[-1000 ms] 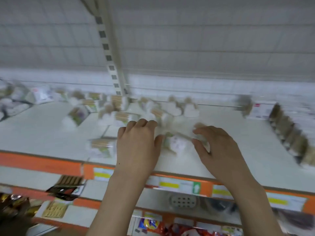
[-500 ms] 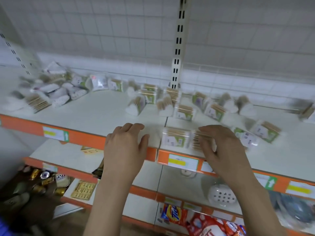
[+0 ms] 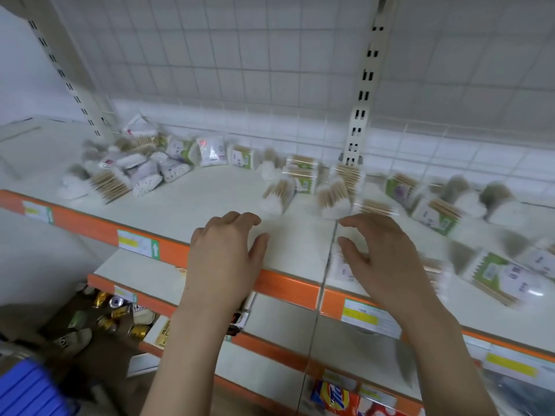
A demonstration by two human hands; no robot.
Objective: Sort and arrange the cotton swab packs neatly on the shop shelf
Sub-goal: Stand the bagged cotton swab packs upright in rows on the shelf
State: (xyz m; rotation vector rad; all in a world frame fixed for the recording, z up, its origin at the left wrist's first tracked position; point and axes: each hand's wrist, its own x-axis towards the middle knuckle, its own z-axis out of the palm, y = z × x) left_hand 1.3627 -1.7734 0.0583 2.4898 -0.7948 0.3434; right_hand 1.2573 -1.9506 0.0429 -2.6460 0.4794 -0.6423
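Observation:
Cotton swab packs lie scattered on the white top shelf [image 3: 210, 199]. A jumbled pile [image 3: 135, 166] sits at the back left, a loose row [image 3: 300, 175] runs along the back middle, and more packs [image 3: 435, 214] spread to the right. One larger green-labelled pack [image 3: 504, 274] lies near the front right edge. My left hand [image 3: 225, 256] rests at the shelf's orange front edge, fingers loosely curled, holding nothing. My right hand [image 3: 381, 256] arches over a blurred pack [image 3: 341, 267] at the front edge, which its palm partly hides.
A slotted upright post [image 3: 363, 85] stands behind the packs against the wire grid back. A lower shelf [image 3: 285, 313] sticks out under my hands, with detergent packets [image 3: 333, 397] below it. Cans [image 3: 114, 313] and a blue crate [image 3: 27, 388] are on the floor at the left.
The view has swung left along the shelf, bringing the left pile into sight. Both hands stay at the front edge. The right hand's fingers have lifted into an arch over the pack.

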